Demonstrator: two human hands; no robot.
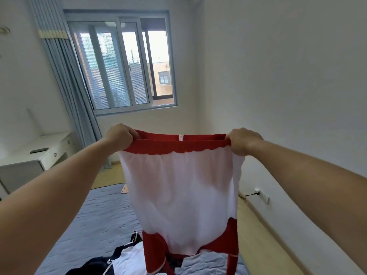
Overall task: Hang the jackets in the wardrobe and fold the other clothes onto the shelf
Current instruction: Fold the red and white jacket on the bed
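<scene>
Forearms reach forward from both lower corners and meet a red garment [182, 185] held up in the air in front of the person. Below it, on the blue bed [95, 215], lies a heap of dark and white clothes [123, 259], and the garment's red lower ends hang down to about that heap; whether they touch it cannot be told. The left hand [119, 135] grips the left end of the red waistband [178, 144] with its fingers curled round the fabric, and the right hand [243, 140] grips the right end the same way, so the band is stretched flat between them. A white lining hangs beneath the band. Farther off on the left stands a white desk [17, 157] with a dark phone [39, 150] on top. A wall socket [257, 190] sits low on the right wall. At the back are a blue-grey curtain [65, 76] and a window [123, 62].
</scene>
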